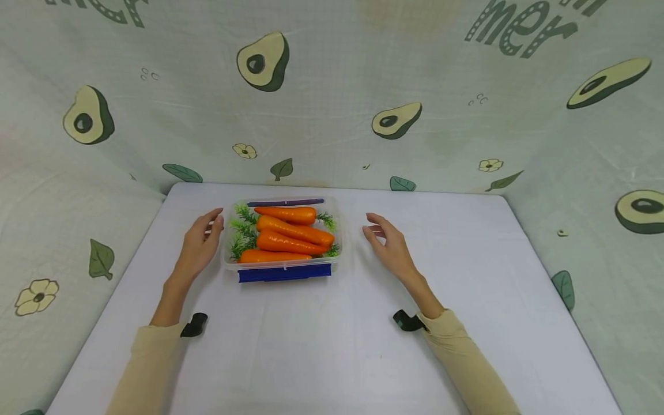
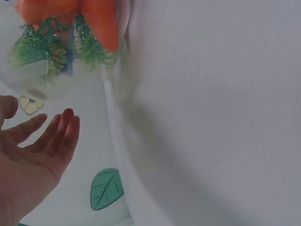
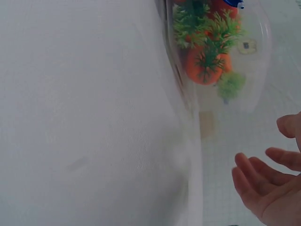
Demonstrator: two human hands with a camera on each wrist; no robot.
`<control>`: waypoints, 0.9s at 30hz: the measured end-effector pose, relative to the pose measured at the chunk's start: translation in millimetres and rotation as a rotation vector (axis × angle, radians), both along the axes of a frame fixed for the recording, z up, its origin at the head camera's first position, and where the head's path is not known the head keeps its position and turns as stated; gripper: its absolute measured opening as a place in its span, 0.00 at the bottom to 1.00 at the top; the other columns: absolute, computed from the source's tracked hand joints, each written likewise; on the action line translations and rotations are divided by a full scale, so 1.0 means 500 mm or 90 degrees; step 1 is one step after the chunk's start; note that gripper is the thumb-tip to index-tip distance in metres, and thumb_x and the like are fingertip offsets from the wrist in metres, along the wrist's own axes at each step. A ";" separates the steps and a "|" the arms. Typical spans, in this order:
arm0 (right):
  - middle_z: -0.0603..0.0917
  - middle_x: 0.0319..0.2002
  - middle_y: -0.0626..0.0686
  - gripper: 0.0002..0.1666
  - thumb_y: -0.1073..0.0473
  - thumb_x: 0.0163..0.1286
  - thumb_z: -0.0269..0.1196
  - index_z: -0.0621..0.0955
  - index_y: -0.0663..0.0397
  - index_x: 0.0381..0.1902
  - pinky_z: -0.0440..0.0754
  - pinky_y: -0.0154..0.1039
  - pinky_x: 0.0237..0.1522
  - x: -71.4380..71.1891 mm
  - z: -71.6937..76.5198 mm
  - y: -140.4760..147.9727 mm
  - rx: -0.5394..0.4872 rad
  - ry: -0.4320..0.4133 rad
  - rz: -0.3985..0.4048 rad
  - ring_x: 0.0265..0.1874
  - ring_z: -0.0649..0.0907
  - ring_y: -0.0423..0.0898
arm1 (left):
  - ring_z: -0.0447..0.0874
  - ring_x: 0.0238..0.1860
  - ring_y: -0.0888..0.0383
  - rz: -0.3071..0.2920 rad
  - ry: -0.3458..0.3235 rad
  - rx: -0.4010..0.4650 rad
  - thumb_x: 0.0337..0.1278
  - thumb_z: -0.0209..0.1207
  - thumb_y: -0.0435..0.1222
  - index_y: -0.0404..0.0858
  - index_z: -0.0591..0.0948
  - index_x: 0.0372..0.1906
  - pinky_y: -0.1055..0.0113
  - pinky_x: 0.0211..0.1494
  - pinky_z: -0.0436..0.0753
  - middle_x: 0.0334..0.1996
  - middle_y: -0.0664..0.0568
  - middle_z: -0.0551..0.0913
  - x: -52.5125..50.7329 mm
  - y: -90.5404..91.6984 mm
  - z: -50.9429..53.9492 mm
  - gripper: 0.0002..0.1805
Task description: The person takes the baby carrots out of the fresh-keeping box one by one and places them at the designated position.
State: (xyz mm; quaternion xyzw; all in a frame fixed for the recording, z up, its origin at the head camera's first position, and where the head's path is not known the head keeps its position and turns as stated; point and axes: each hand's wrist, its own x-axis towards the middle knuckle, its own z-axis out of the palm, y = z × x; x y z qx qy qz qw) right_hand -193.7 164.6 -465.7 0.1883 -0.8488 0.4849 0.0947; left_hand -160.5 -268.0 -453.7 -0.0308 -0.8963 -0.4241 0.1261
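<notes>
A clear plastic container [image 1: 338, 266] stands on the white table, left of its middle. Several orange carrots [image 1: 294, 231] with green leafy tops [image 1: 240, 236] lie inside it. A blue clasp [image 1: 284, 273] runs along the front side and another along the back. My left hand [image 1: 201, 241] hovers just left of the container, fingers loosely bent and holding nothing. To the right of it, with a wider gap, is my right hand [image 1: 390, 249], also bare, its fingers relaxed. Both wrist views show the hands [image 2: 35, 157] [image 3: 273, 188] apart from the container.
The white tabletop [image 1: 332, 357] extends around the container and in front of both arms. A pale cloth [image 1: 332, 115] printed with avocados, leaves and flowers hangs behind the table and along both sides. Black wrist cameras [image 1: 194, 325] sit beside the beige sleeves [image 1: 150, 363].
</notes>
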 end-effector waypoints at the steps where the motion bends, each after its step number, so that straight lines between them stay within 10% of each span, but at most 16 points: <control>1: 0.79 0.63 0.66 0.27 0.56 0.78 0.61 0.74 0.64 0.69 0.80 0.51 0.61 0.001 -0.001 -0.004 0.002 -0.003 0.003 0.56 0.84 0.57 | 0.76 0.58 0.36 0.000 -0.004 0.001 0.84 0.42 0.46 0.29 0.66 0.75 0.43 0.61 0.76 0.64 0.30 0.73 0.001 0.001 -0.001 0.30; 8: 0.79 0.64 0.65 0.28 0.54 0.80 0.60 0.73 0.60 0.71 0.80 0.50 0.61 0.005 -0.004 -0.034 0.015 -0.046 0.024 0.56 0.83 0.55 | 0.76 0.58 0.39 -0.001 -0.035 0.016 0.84 0.42 0.49 0.32 0.66 0.76 0.80 0.50 0.71 0.68 0.32 0.71 0.003 0.005 -0.007 0.31; 27: 0.81 0.64 0.59 0.31 0.50 0.81 0.58 0.71 0.62 0.73 0.80 0.50 0.61 0.006 -0.002 -0.076 -0.005 -0.119 0.060 0.59 0.83 0.55 | 0.74 0.43 0.53 -0.009 -0.059 0.092 0.83 0.45 0.46 0.30 0.70 0.74 0.78 0.40 0.71 0.60 0.33 0.77 0.009 0.004 -0.008 0.29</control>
